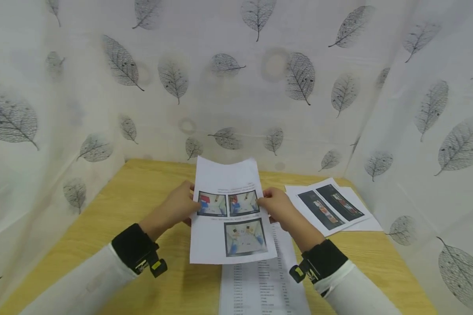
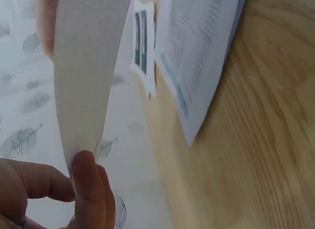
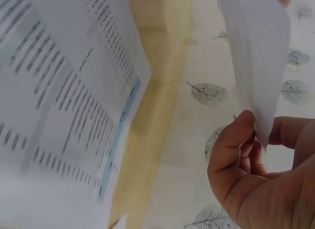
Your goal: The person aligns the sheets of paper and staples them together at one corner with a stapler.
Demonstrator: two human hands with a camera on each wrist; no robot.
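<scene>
One white rectangular paper sheet printed with three colour pictures [image 1: 233,214] is held up over the yellow wood-grain tabletop [image 1: 150,188], between two hands. The fingers of the left hand [image 1: 175,203] pinch its left edge, and those of the right hand [image 1: 280,207] pinch its right edge. Below it lie white papers with columns of printed text [image 1: 265,286], their number unclear. To the right, at least two overlapping white sheets [image 1: 331,207] lie, the top one bearing two dark pictures.
</scene>
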